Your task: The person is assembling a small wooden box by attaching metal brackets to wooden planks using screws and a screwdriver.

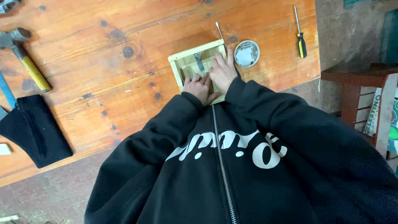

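My black zip jacket (248,166) fills the lower view and cuts off the table's near edge below the work. Both my hands lie inside a small shallow wooden box (186,62), which sits at the near edge of the wooden table (103,62), toward its right end. My left hand (200,87) is curled, knuckles up, pressing down on the box floor; what lies beneath it is hidden, and I cannot tell whether it grips anything. My right hand (223,71) lies flat, fingers spread and extended, holding nothing. A grey metal strip (199,61) lies in the box just beyond my fingertips.

Just right of the box: a round white dish (246,54) with small metal parts, hard to make out. Behind the box, a thin tool (218,30) is partly hidden by the frame. A yellow-handled screwdriver (301,37) lies near the right edge. A yellow-handled hammer (25,58) and a black cloth (35,130) lie at the left end, cropped.
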